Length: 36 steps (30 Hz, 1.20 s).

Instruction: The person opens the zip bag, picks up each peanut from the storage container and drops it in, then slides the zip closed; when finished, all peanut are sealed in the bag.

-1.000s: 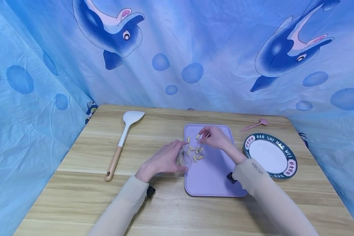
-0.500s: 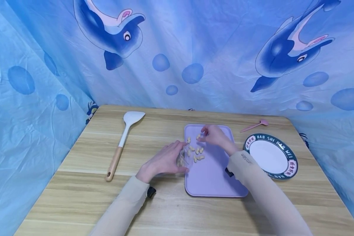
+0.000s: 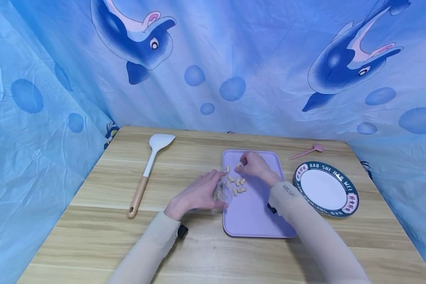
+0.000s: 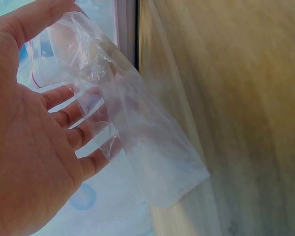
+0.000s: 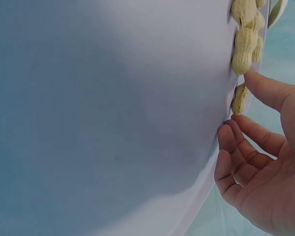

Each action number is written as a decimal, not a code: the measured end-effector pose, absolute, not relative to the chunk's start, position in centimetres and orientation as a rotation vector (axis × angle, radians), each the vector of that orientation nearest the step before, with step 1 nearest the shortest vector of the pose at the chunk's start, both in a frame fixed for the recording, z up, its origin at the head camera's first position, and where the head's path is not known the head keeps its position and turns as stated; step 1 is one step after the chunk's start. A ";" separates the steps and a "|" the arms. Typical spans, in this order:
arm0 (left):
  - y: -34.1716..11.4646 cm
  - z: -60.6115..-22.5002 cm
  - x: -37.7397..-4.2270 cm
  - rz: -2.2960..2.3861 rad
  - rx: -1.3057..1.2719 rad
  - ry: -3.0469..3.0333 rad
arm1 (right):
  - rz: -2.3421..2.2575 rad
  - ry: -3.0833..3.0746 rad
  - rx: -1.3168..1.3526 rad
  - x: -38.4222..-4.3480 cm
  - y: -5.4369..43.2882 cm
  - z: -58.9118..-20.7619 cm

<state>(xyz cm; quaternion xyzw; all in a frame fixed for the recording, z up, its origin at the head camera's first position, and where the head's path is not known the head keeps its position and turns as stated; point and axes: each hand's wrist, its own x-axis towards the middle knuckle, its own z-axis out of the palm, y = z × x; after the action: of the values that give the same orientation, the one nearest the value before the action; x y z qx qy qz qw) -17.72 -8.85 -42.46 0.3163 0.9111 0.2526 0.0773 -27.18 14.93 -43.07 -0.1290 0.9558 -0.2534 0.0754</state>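
A clear plastic bag is in my left hand. In the left wrist view the thumb lies at the bag's mouth, with the fingers spread behind the film. Several peanuts lie on the left part of a lilac tray, close to the bag's mouth. Over the tray's far half is my right hand. Its thumb and forefinger stand apart around one peanut, the forefinger tip near one end. Some light shapes show through the bag; the head view leaves them unclear.
On the left lies a white spatula with a wooden handle. Right of the tray are a plate with a green patterned rim and a small pink spoon. A blue dolphin-print cloth hangs behind the wooden table.
My right hand has shifted slightly left, its fingers parting and then drawing nearer around the same peanut. The left hand and bag have stayed nearly still.
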 end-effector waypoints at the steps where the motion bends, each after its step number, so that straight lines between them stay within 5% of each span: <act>1: -8.8 -42.5 -17.7 0.756 0.945 2.728 | -0.764 2.871 -0.395 -27.2 14.9 -43.1; 23: -8.9 -42.6 -17.6 0.758 0.964 2.738 | -0.847 2.889 -0.436 -27.0 14.8 -43.6; 36: -9.1 -42.2 -17.7 0.808 0.974 2.741 | -0.898 2.859 -0.504 -25.2 15.1 -40.4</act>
<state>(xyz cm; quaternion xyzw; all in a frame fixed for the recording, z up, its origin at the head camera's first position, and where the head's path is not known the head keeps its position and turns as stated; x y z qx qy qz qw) -17.70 -9.12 -42.22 0.3221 0.9061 0.2673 0.0612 -25.22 15.11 -40.41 -0.1656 0.9396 -0.2951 0.0514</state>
